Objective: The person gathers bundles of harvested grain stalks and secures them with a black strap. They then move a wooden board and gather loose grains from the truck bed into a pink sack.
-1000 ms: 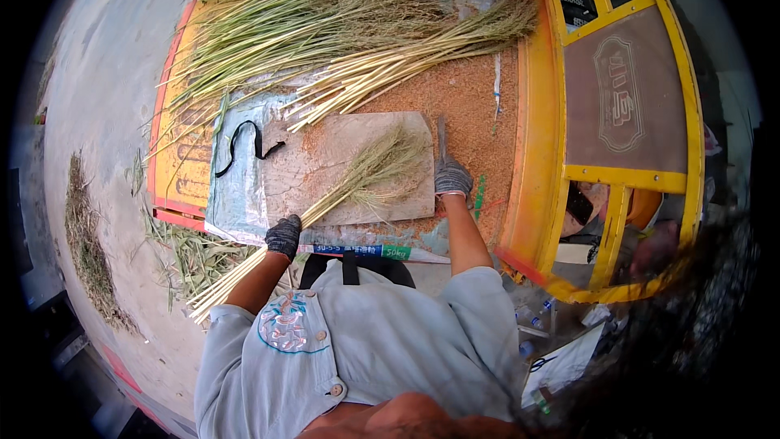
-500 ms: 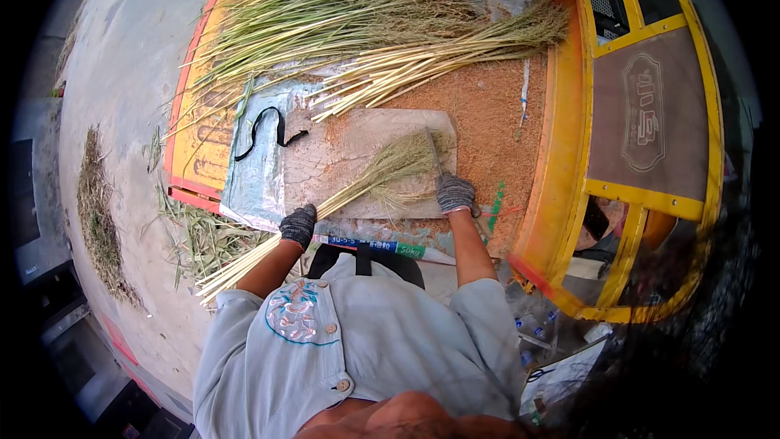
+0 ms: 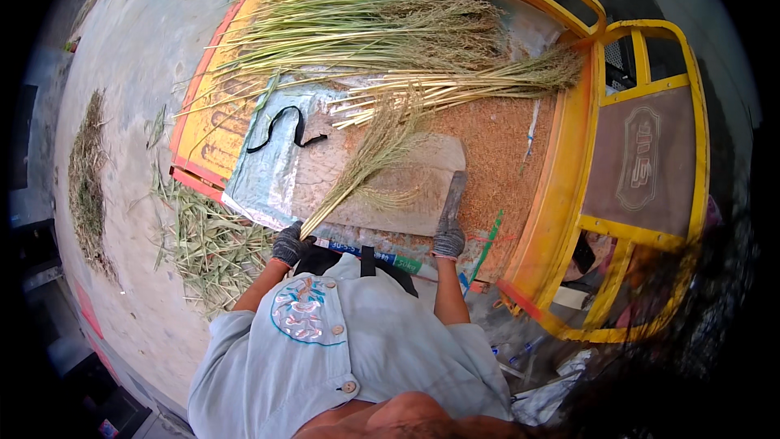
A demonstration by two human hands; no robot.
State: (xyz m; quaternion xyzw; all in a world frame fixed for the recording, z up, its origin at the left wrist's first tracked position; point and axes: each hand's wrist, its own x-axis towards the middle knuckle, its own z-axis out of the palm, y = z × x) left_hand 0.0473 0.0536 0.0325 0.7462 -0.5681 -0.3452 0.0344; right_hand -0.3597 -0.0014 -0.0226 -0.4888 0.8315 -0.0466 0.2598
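My left hand (image 3: 289, 244), in a dark knitted glove, is closed around a thin bundle of broomcorn stalks (image 3: 340, 189). The bundle slants up and right over a grey board (image 3: 439, 164), its feathery seed heads spread at the far end. Its lower ends do not show past my glove. In my right hand (image 3: 448, 241), also gloved, is a knife (image 3: 453, 197) with a long grey blade pointing away from me. The blade lies by the board's right edge, apart from the bundle.
Behind the board, cut stalks (image 3: 390, 85) and a larger green pile (image 3: 349, 28) lie on a yellow cart bed (image 3: 203, 126). Orange grain (image 3: 508, 134) covers the right side. A black strap (image 3: 284, 126) rests on a sack. Leaf litter (image 3: 215, 248) lies left; a yellow frame (image 3: 593, 154) stands right.
The bundle has swung more upright, its seed heads moving up and left from the blade. Its lower ends no longer stick out behind my left hand. My right hand drew the knife nearer me.
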